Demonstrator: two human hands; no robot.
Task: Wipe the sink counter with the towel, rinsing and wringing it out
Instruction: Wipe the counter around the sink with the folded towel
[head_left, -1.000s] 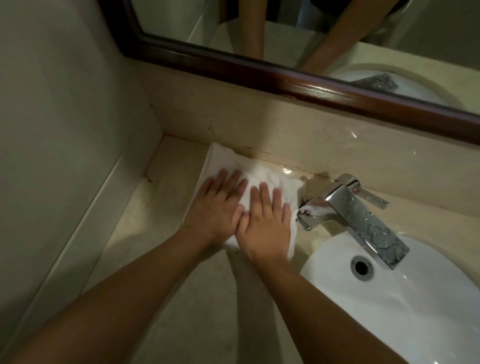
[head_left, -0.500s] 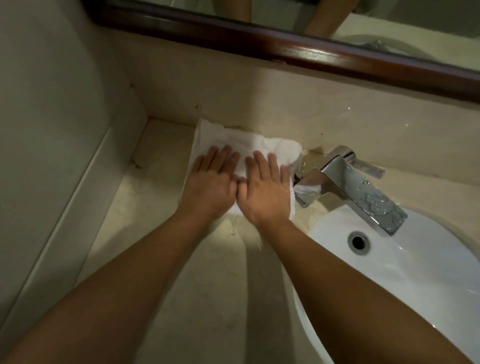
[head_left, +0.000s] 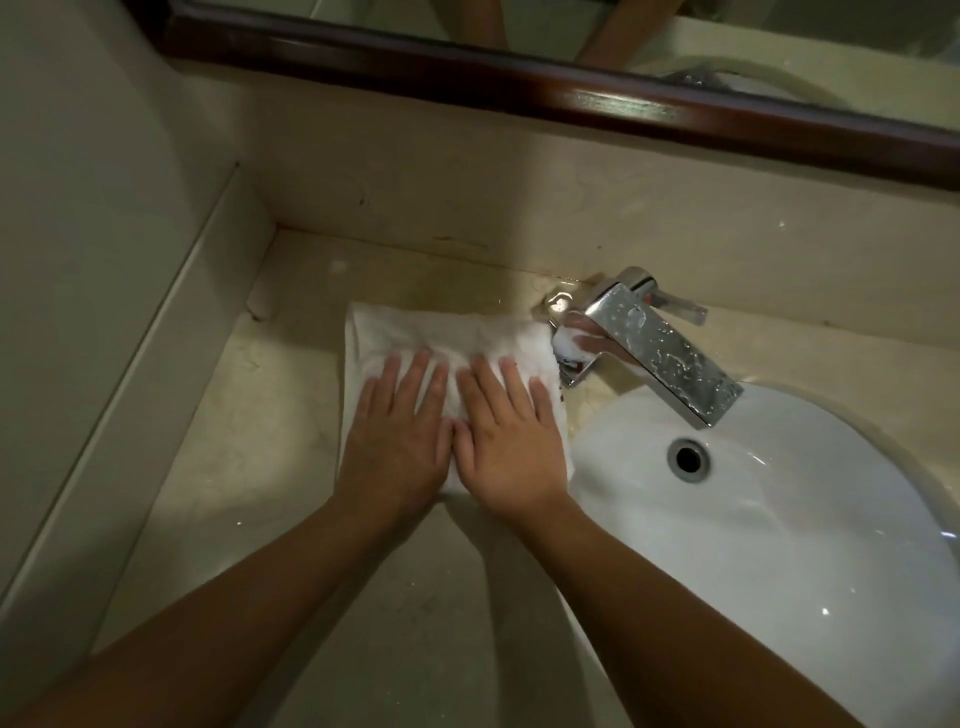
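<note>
The left hand (head_left: 396, 451) and the right hand (head_left: 511, 451) lie flat with spread fingers on the white towel (head_left: 447, 338), which lies on the bench (head_left: 270, 467) just left of the tap (head_left: 657, 348), touching its base.

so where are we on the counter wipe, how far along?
Mid-wipe. Both hands, left hand and right hand, press flat on the white towel on the counter left of the faucet. The strip behind the towel looks wet, probably wiped. Left: the near counter, which looks speckled, and rinsing and wringing at the sink basin; no water running.
</note>
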